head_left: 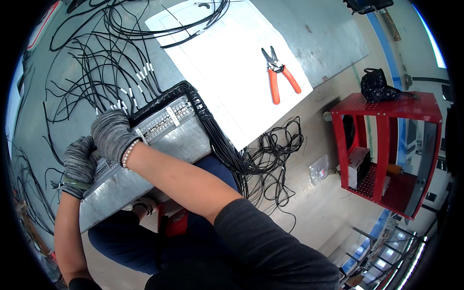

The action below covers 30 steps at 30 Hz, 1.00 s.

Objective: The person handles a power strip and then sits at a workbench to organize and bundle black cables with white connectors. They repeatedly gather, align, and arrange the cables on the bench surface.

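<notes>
My left hand (79, 164), in a grey knit glove, is closed at the left end of a long grey metal terminal strip (166, 121). Right beside it my right hand (113, 135), gloved alike, has its fingers curled down over the strip's far edge. Whatever lies between the fingers of either hand is hidden. Rows of small metal contacts show along the strip to the right of my hands. A black taped cable bundle (198, 104) runs along its far side and bends round its right end. Thin black wires (104, 63) with white sleeves fan out beyond my hands.
Wire strippers (278, 77) with orange-red handles lie on a large white sheet (227, 63). Loose black cables (278, 150) hang off the table's right edge in tangled coils. A red cart (386, 111) with a dark patterned bag (379, 87) on top stands at the right.
</notes>
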### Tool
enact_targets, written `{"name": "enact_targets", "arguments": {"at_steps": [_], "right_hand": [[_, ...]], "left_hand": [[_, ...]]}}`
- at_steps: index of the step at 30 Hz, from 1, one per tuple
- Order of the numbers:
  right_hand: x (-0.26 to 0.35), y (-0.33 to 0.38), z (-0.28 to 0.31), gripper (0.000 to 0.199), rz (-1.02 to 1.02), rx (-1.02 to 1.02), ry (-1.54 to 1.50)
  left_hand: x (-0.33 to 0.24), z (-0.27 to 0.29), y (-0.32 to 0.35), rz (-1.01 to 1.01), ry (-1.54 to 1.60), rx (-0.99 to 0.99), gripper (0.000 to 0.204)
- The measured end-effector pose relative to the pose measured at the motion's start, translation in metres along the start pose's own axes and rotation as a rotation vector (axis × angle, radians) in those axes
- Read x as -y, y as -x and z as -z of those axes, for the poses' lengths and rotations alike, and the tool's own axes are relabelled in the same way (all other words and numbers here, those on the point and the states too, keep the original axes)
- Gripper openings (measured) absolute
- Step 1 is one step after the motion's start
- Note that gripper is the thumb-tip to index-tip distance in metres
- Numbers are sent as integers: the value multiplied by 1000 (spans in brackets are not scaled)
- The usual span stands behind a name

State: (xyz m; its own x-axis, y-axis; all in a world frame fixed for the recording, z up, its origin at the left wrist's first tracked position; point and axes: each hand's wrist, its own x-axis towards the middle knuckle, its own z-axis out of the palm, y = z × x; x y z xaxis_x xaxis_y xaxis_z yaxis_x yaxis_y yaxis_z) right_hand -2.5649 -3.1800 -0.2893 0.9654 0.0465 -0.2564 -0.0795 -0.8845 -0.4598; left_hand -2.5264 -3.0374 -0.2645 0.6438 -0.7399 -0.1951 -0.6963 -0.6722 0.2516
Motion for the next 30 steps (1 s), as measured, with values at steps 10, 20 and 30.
{"name": "enact_targets", "arguments": {"at_steps": [10,20,30], "right_hand": [[-3,6,13,53,-9,42,-94],[2,-1,4,49,-26,10,-82],[1,5,10,45,3,7,-57]], "left_hand": [[2,-1,-1,-70,-77,24,26],[38,-15,-4,-117,-71,33,28],[26,-7,-3,-11,-106,137,30]]}}
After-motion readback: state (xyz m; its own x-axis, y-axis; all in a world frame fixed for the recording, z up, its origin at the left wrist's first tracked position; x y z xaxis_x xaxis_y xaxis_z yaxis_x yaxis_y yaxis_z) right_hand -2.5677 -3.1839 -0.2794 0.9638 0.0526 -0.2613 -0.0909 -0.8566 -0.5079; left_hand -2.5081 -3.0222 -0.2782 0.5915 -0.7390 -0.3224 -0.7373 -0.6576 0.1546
